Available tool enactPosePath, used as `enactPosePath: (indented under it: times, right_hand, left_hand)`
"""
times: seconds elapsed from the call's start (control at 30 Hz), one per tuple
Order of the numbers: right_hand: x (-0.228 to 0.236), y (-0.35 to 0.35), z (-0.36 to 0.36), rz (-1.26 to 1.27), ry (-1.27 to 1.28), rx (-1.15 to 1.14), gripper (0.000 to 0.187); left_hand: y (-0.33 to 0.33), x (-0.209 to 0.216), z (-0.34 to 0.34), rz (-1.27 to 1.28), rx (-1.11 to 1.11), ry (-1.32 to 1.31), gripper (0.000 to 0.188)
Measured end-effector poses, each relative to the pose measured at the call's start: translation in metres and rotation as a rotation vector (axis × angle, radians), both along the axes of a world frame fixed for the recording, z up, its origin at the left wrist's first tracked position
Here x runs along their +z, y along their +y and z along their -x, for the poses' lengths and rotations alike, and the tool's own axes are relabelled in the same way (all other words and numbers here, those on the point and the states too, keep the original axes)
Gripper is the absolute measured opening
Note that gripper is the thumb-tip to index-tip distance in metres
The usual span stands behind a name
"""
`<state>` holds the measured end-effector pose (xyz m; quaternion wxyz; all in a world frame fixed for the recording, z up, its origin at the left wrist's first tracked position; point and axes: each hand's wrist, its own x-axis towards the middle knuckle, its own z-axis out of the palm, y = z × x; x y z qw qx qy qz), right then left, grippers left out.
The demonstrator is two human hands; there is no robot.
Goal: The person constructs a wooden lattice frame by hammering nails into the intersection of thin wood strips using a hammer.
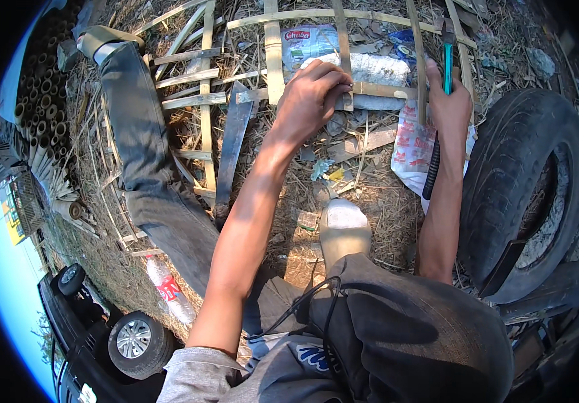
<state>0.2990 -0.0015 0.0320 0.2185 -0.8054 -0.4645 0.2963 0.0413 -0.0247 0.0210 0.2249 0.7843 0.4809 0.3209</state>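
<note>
My left hand (311, 94) is closed in a pinch over a flat bamboo strip (385, 91). Whatever its fingertips hold is too small to make out. This strip belongs to a lattice of crossed bamboo slats (274, 54) on the ground in front of me. In my right hand (452, 104) is a hammer (448, 64) with a teal shaft and black grip, its head pointing away from me. The thumb lies beside an upright slat (418, 60). A whitish block (380, 69) shows beneath the lattice between the hands.
A grey blade (233, 138) lies left of my forearm. To the right stands a worn tyre (504, 174); printed sheeting (410, 151) lies beside it. My feet (344, 218) are among dry straw. A plastic bottle (168, 289), bamboo poles (44, 117) and a dark vehicle (95, 336) are left.
</note>
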Motion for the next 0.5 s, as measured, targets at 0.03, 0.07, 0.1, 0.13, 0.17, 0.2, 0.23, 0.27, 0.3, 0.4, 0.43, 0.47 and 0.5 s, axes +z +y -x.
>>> enactPosePath:
  times: [0.03, 0.07, 0.1, 0.13, 0.17, 0.2, 0.23, 0.27, 0.3, 0.4, 0.43, 0.47, 0.5]
  right_hand:
    - [0.003, -0.005, -0.002, -0.087, 0.029, -0.040, 0.058]
    - [0.008, -0.010, -0.003, -0.174, 0.059, -0.080, 0.064]
    - [0.014, -0.015, -0.004, -0.172, 0.058, -0.079, 0.064]
    - [0.022, -0.023, -0.002, -0.171, 0.125, -0.084, 0.068]
    - [0.027, -0.029, 0.001, -0.169, 0.193, -0.090, 0.073]
    - [0.023, -0.035, 0.002, -0.206, 0.216, -0.072, 0.071]
    - [0.023, -0.039, 0.003, -0.205, 0.211, -0.073, 0.071]
    - [0.024, -0.044, 0.006, -0.176, 0.261, -0.071, 0.069]
    - [0.023, -0.048, 0.010, -0.147, 0.312, -0.067, 0.067]
    - [0.013, -0.059, 0.014, -0.180, 0.306, 0.010, 0.060]
    - [0.014, -0.061, 0.017, -0.151, 0.347, 0.041, 0.059]
    - [0.020, -0.066, 0.020, -0.029, 0.346, 0.031, 0.061]
    - [0.021, -0.070, 0.025, -0.028, 0.344, 0.034, 0.061]
  left_hand:
    - [-0.001, 0.000, 0.000, 0.019, 0.020, -0.035, 0.013]
    - [-0.002, -0.001, 0.000, 0.039, 0.040, -0.069, 0.013]
    - [-0.002, -0.001, 0.000, 0.040, 0.041, -0.070, 0.013]
    - [-0.002, -0.002, 0.001, 0.043, 0.051, -0.072, 0.014]
    - [-0.002, -0.003, 0.002, 0.046, 0.060, -0.073, 0.014]
    - [-0.003, -0.003, 0.003, 0.046, 0.072, -0.083, 0.015]
    - [-0.002, -0.004, 0.003, 0.048, 0.071, -0.088, 0.015]
    - [-0.002, -0.004, 0.003, 0.039, 0.067, -0.078, 0.014]
    - [-0.002, -0.003, 0.004, 0.029, 0.064, -0.068, 0.014]
    - [0.000, -0.004, -0.002, 0.033, 0.079, -0.070, 0.013]
    - [0.000, -0.005, -0.003, 0.043, 0.091, -0.071, 0.013]
    - [0.001, -0.005, -0.003, 0.043, 0.094, -0.073, 0.013]
    - [0.001, -0.005, -0.002, 0.030, 0.086, -0.067, 0.013]
